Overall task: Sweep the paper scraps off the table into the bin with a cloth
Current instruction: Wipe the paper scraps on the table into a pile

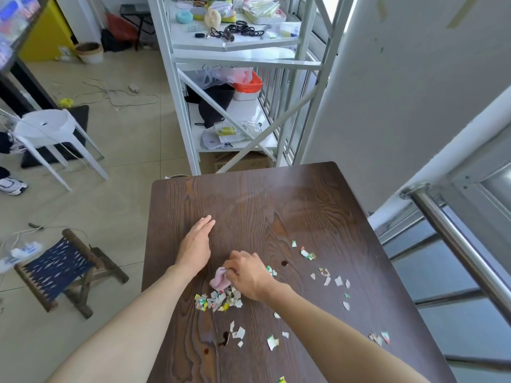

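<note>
Head view, looking down over a dark wood-grain tabletop (276,205). My right hand (250,276) is clenched around a small pink cloth (219,280), the grip bunching it so that only a wad shows at the fingertips, pressed low to the surface. Just in front of the cloth, toward me, sits a gathered heap of paper scraps (218,298), white with bits of green, yellow and red, touching or nearly touching the cloth's lower edge.

My left hand (197,244) lies flat on the tabletop beside the right one, palm down, fingers straight and together, grip released and holding nothing. It stays apart from the heap.

More loose scraps are scattered to the right of my right wrist (327,277), a few lie nearer me by the forearm (272,341), and a pair sits close to the right edge (380,338). Two dark knots or holes mark the wood.

I cannot make out a bin near the tabletop. On the tiled floor to the left stand a small folding stool with a blue woven seat (62,265) and a white plastic stool (47,128). A white metal shelving rack (237,59), cluttered with small items, stands beyond the far edge.
</note>
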Motion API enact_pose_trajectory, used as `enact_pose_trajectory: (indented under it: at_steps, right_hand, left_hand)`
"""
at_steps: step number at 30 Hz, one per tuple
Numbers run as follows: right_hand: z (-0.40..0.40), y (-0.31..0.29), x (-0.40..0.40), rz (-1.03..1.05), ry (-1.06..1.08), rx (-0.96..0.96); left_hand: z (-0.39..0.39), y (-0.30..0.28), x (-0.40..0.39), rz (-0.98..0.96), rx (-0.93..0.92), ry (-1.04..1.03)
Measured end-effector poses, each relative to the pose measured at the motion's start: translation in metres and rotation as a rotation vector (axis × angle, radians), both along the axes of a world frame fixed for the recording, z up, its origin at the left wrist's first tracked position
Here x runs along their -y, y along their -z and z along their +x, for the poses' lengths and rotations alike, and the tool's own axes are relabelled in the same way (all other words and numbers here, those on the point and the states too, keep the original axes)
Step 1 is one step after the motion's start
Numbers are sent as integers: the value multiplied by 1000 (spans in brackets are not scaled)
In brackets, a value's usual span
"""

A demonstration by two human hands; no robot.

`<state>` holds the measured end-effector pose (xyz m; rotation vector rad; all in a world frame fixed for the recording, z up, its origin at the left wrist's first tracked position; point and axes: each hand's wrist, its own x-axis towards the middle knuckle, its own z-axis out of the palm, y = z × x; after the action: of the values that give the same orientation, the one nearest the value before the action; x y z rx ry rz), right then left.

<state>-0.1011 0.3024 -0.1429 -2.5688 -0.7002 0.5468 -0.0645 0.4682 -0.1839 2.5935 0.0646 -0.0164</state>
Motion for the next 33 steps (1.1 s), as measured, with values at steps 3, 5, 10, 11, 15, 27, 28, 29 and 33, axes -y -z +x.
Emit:
enact_pose_trajectory:
  at_steps: [3,5,10,11,15,27,28,29,33]
  right_hand:
    - [14,-12,21,89,119,6]
    - [31,-18,47,118,252,27]
    - [58,-17,127,74,653,92]
    - [59,-13,140,54,720,90]
    - [49,8,153,12,857,54]
    - [-22,12,42,73,631,50]
    - [-25,11,37,89,608,25]
    - [-26,10,34,101,582,-1]
    - [-19,1,46,194,539,-98]
  left_hand:
    - [0,-2,1,-10,-17,7]
    - [0,-2,1,-5,-26,7]
    - [-1,-3,4,0,-30,20]
    - [-2,-4,7,-6,-24,44]
    - [-2,-4,18,-36,-24,138]
    - [-2,-5,28,37,-92,150]
    - [-2,-6,28,39,-100,155]
    - [-2,-7,28,43,-107,160]
    - [-6,-10,28,64,-121,176]
